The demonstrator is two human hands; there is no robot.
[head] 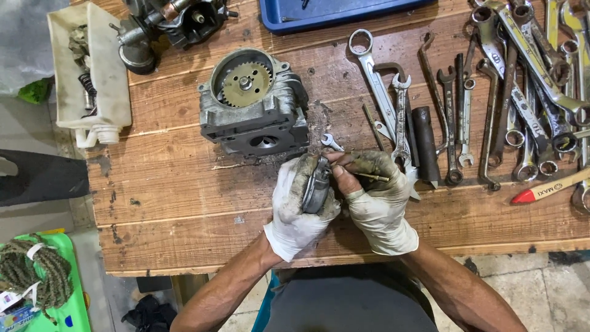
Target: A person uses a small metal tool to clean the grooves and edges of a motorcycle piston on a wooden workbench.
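Observation:
My left hand, in a dirty white glove, grips a round grey metal part held on edge above the wooden bench. My right hand, also gloved with torn fingertips, pinches a thin metal pick whose tip meets the top rim of the round part. Both hands hover near the bench's front edge. Just behind them stands a grey engine cylinder head with a toothed sprocket on top.
Several wrenches and spanners lie spread over the right of the bench. A small wrench lies by the cylinder head. A cut white jug with springs, a carburettor and a blue tray sit at the back. A green stool with rope stands lower left.

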